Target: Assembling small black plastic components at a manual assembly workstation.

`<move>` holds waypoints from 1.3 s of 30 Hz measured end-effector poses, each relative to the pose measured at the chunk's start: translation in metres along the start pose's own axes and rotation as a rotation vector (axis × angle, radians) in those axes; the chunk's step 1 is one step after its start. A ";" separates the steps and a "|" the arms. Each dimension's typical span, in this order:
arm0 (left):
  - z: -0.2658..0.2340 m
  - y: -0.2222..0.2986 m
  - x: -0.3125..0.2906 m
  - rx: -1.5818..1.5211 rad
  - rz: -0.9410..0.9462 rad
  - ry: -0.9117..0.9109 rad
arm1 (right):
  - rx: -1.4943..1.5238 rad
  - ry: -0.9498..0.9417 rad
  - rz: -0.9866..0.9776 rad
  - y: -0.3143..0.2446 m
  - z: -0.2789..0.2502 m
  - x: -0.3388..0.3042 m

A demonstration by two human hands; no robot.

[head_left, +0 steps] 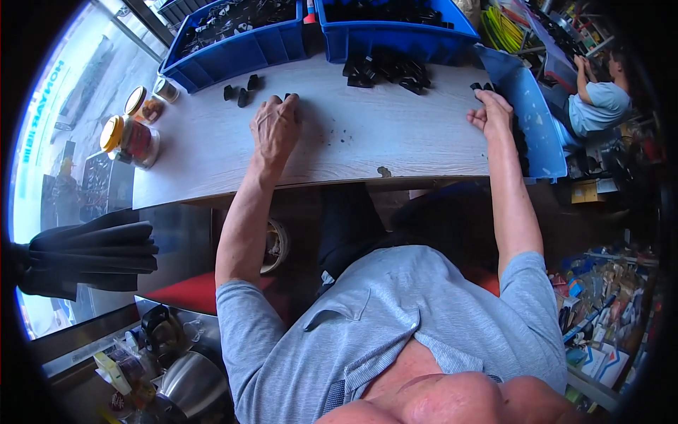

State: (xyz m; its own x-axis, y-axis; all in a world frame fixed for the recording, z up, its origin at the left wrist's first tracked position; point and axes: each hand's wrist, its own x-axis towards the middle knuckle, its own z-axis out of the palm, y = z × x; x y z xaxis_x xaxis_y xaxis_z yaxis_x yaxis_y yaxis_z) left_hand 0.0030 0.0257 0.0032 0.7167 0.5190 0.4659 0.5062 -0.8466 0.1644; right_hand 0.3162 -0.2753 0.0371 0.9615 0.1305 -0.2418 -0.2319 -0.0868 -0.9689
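My left hand (pixel 274 133) is closed, resting on the pale wooden table left of the middle. A bit of a small black plastic piece (pixel 290 96) peeks out at its fingertips; most of it is hidden by the fingers. Out to the right, my right hand (pixel 494 112) pinches another small black piece (pixel 476 86) between thumb and forefinger, beside the inner edge of a light blue tray (pixel 542 134). Several black pieces (pixel 244 97) lie loose just beyond my left hand. A larger heap of black pieces (pixel 387 72) sits at the table's far side, between my hands.
Two blue bins (pixel 244 53) (pixel 402 41) full of black parts stand along the far edge. Jars (pixel 131 141) line the left edge, by a window. A co-worker (pixel 599 99) sits at the far right. Below left is a metal kettle (pixel 192 385); cluttered shelves fill the lower right.
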 end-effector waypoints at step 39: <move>0.041 0.116 0.000 -1.700 -0.504 -0.095 | -0.093 -0.676 0.005 0.036 0.104 -0.112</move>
State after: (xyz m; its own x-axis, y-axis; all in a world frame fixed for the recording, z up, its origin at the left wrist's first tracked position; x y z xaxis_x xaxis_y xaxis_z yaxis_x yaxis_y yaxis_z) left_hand 0.0812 -0.0682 -0.0132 0.7173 0.6947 0.0540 -0.2993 0.2371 0.9242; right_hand 0.1848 -0.1903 0.0242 0.6497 0.7160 -0.2553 -0.1928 -0.1697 -0.9665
